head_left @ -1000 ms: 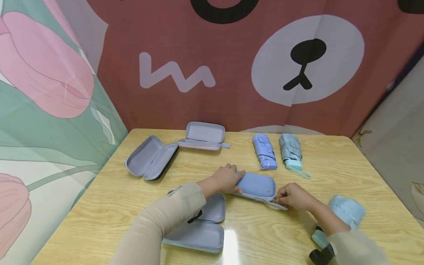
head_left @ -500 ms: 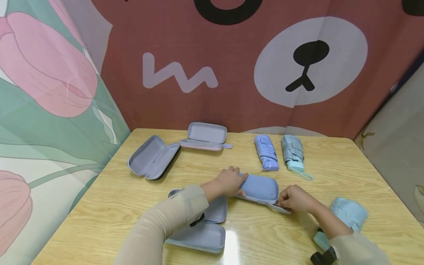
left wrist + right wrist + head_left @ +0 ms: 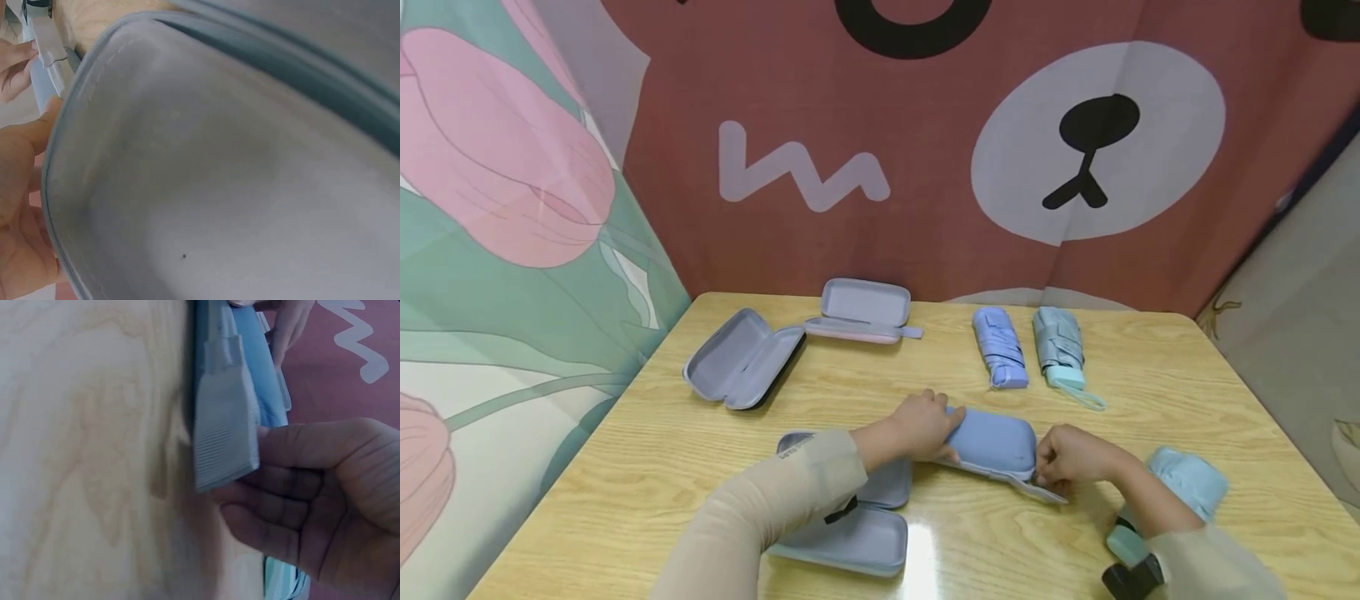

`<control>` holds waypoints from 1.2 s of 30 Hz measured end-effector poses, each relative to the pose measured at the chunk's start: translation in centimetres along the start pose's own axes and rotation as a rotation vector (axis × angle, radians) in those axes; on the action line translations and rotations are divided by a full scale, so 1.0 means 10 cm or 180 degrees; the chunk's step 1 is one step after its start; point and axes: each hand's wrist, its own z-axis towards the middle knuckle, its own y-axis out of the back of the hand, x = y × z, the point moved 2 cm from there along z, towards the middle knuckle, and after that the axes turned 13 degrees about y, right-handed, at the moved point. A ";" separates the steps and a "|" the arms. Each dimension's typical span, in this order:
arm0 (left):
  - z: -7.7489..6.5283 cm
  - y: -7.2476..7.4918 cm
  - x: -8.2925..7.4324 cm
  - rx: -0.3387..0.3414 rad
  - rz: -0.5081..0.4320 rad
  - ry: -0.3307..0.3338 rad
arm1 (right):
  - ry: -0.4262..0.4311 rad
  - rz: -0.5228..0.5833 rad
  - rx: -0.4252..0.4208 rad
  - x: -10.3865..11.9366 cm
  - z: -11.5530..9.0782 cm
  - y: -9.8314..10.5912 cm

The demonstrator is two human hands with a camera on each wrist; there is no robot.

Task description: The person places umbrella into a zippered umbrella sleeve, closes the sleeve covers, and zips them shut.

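A blue zip case (image 3: 996,440), lid down, lies mid-table in the head view. My left hand (image 3: 922,429) grips its left end, thumb on the near side and fingers over the top. At the right end, my right hand (image 3: 1075,457) has its fingers curled, pinching at the zipper beside a grey end tab (image 3: 1045,492). The right wrist view shows the ribbed tab (image 3: 225,431) in front of thumb and fingertips; the zipper pull itself is hidden. An unfolded light-blue case (image 3: 842,537) lies under my left forearm, its grey lining (image 3: 219,162) filling the left wrist view.
A black-backed case (image 3: 745,358) and a pink case (image 3: 865,312) stand open at the back left. Purple (image 3: 1000,346) and grey-blue (image 3: 1060,346) folded umbrellas lie at the back right. Another light-blue umbrella (image 3: 1187,479) is beneath my right forearm.
The blue case has shifted slightly towards me and to the right, both hands moving with it. My right fingers have curled in closer at its right corner.
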 end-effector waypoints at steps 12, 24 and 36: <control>-0.07 0.01 0.19 0.0323 -0.0802 -0.0072 | -0.0252 0.0075 0.0125 -0.09 0.00 0.23; -0.22 -0.06 0.49 0.0643 -0.1527 -0.0198 | -0.0628 0.0063 -0.0924 -0.29 0.12 0.40; -0.38 -0.12 0.79 0.0924 -0.1892 -0.0221 | -0.1072 0.0025 -0.1417 -0.44 0.41 0.42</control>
